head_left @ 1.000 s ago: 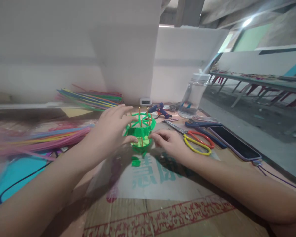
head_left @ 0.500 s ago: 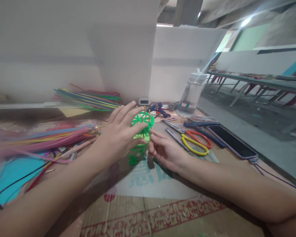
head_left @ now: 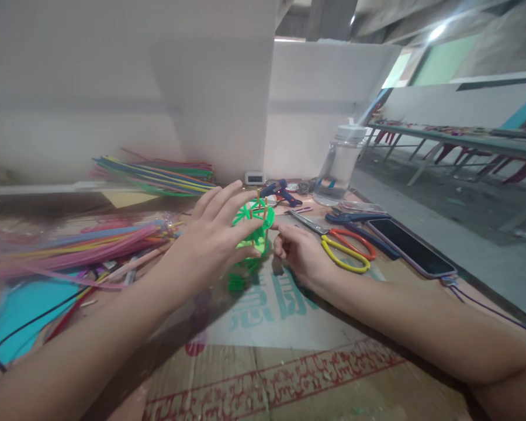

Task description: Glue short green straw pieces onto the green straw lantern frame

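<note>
Head cam, going left to right: turquoise sheet (head_left: 30, 316) at the tabletop's left edge, then a blurry bundle of pink, yellow and blue strips (head_left: 123, 248), with a second strip bundle (head_left: 158, 175) behind it along the back edge. Left hand (head_left: 213, 234) is next, curved round the left side of a green frame with thin orange-brown sticks (head_left: 267, 219), thumb and fingers apart; can't tell if they're actually gripping. That frame sits around the middle of the tabletop, a small green piece (head_left: 235, 284) just in front. Under it there's a whitish sheet (head_left: 342, 330) with big teal characters (head_left: 252, 310), too smeared for me to read. Red ornamental band (head_left: 289, 374) runs by the front edge. Little clock (head_left: 255, 178) at the back edge, digits too small, beside a blue glue gun (head_left: 284, 193).

Right hand (head_left: 304, 248) has its index stretched to the frame's right side, other fingers curled in; can't tell if it's pinching anything. Half a second ago it was lower, palm more turned up, and a purplish stick lay by the scissors (head_left: 346, 251); the hand now covers about that spot. Left hand's basically unmoved. Clear bottle (head_left: 339, 166) stands near the back right corner, dark-screened phone (head_left: 414, 245) by the right edge.
</note>
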`<state>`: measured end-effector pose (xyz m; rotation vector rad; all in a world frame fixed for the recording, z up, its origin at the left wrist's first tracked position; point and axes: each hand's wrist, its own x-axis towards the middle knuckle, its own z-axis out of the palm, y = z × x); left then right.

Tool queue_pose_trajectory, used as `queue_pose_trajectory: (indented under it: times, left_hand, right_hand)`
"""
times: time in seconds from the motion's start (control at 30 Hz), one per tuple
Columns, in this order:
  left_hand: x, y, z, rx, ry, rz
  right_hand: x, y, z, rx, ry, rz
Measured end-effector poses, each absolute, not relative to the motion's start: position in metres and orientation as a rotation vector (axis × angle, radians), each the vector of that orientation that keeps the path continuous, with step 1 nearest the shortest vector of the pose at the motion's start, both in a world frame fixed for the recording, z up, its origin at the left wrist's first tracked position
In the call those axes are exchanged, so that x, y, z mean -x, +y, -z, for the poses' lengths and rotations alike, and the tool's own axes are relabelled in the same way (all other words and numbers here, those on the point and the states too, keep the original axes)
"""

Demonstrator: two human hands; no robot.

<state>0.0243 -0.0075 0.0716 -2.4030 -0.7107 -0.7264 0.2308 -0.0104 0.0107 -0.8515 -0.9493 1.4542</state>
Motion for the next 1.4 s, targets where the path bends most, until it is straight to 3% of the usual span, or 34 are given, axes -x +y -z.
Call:
queue_pose_trajectory:
  times: [0.3,0.87,1.07,1.4]
  left_hand:
    - [-0.024,-0.013,-0.075,2.385,-0.633,0.676]
    - [-0.023,-0.018,-0.080,2.380,-0.616,0.636]
    - [-0.018,-0.010,-0.091,2.511,-0.828,0.848]
    - [-0.009,0.015,-0.075,2.614,-0.969,0.753]
  right_hand:
    - [-0.231,-0.010,-0.015,0.643,-1.071,-1.749]
    - [-0.231,-0.012,-0.013,0.606,-1.135,-1.766]
    - [-0.232,-0.012,-0.013,0.712,-1.184,-1.624]
    - [-0.244,0.007,-0.014,1.110,-1.355,-1.331]
